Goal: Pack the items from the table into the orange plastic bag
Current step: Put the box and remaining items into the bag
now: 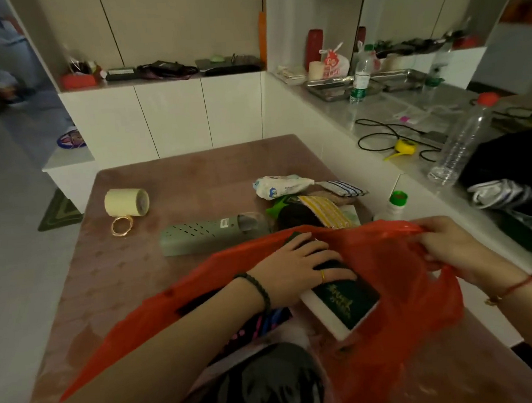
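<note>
The bag's depths were hidden by the left hand (297, 266), which pressed a dark green book (344, 303) down inside. The orange plastic bag (399, 274), crumpled and translucent, gaped at six o'clock on the brown table (169, 183), its rim pinched in the right hand (447, 242); a tape roll (127, 202) lay at ten o'clock.

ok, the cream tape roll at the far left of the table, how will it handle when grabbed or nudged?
The cream tape roll lies on its curved side, so a nudge would probably set it rolling across the table. It looks like a stiff, wide cylinder, likely firm under a grip and light for its size. The gold ring right beside it might get knocked.
</note>
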